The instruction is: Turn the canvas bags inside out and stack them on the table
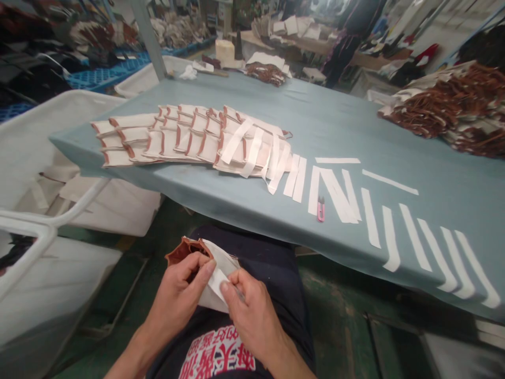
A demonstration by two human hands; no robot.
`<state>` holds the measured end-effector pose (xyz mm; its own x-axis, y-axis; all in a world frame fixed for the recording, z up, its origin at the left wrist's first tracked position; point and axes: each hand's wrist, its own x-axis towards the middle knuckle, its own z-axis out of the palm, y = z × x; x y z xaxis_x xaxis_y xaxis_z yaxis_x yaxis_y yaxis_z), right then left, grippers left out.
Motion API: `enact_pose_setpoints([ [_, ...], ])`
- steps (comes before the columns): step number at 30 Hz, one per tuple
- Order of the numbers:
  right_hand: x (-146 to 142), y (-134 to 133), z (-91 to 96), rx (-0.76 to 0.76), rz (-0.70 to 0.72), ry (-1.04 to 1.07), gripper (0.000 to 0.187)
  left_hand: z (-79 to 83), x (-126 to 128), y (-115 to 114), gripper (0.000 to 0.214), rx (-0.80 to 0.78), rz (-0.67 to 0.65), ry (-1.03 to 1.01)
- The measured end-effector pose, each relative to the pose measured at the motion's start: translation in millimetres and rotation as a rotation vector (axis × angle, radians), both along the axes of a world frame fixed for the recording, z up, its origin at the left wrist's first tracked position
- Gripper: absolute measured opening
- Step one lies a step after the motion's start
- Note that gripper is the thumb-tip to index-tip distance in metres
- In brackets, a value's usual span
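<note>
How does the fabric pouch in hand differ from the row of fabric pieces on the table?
The fabric pouch is pinched by the left hand; the row of fabric pieces lies on the table. The fabric pouch gapes open; the row's pieces overlap, nearly flat. Both show cream and brown.

On the surface [307,116] we are finding fabric pieces [185,134] left, strips [337,196] lying on and right of them, snips [321,211] between strips; heap [457,110] sitting behind, far right; bin [130,210] standing left.
</note>
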<state>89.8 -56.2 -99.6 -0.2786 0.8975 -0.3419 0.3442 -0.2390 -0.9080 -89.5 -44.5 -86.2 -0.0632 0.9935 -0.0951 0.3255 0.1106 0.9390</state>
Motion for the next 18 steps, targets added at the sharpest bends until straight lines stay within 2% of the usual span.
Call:
enact_pose_setpoints([
  [4, 23.7, -26.1, -13.9, -0.062, 0.1, -0.088, 0.037, 17.1, -13.7, 14.8, 0.032, 0.116, -0.024, 0.062],
  [5, 33.7, -30.1, -16.1, -0.024, 0.141, -0.151, 0.036, 22.4, -16.2, 18.3, 0.032, 0.135, -0.054, 0.065],
  [7, 55.0, -31.5, -13.6, 0.182, 0.202, -0.286, 0.023, 32.6, -19.4, 23.3, 0.033, 0.15, -0.149, 0.051],
  [9, 72.3, -24.0, 1.1, 0.373, 0.066, -0.375, 0.003, 42.0, -20.0, 25.4, 0.031, 0.132, -0.28, 0.03],
  [10, 77.6, -17.4, 12.8, 0.455, -0.015, -0.369, 0.004, 46.8, -19.4, 25.7, 0.03, 0.116, -0.345, 0.022],
  [12, 80.0, -0.3, 40.7, 0.596, -0.078, -0.263, 0.01, 57.0, -16.5, 25.6, 0.027, 0.08, -0.458, 0.022],
  [13, 77.4, 9.6, 54.8, 0.652, -0.065, -0.198, 0.014, 62.6, -14.7, 25.7, 0.026, 0.069, -0.499, 0.024],
  [15, 66.8, 30.4, 78.8, 0.768, 0.019, -0.056, 0.032, 74.6, -11.3, 26.7, 0.027, 0.071, -0.557, 0.023],
  [17, 53.5, 51.3, 94.5, 0.878, 0.171, 0.027, 0.051, 87.1, -9.7, 28.5, 0.027, 0.113, -0.584, 0.043],
  [18, 47.3, 61.4, 99.5, 0.919, 0.252, 0.05, 0.054, 93.1, -9.8, 29.6, 0.027, 0.147, -0.576, 0.062],
])
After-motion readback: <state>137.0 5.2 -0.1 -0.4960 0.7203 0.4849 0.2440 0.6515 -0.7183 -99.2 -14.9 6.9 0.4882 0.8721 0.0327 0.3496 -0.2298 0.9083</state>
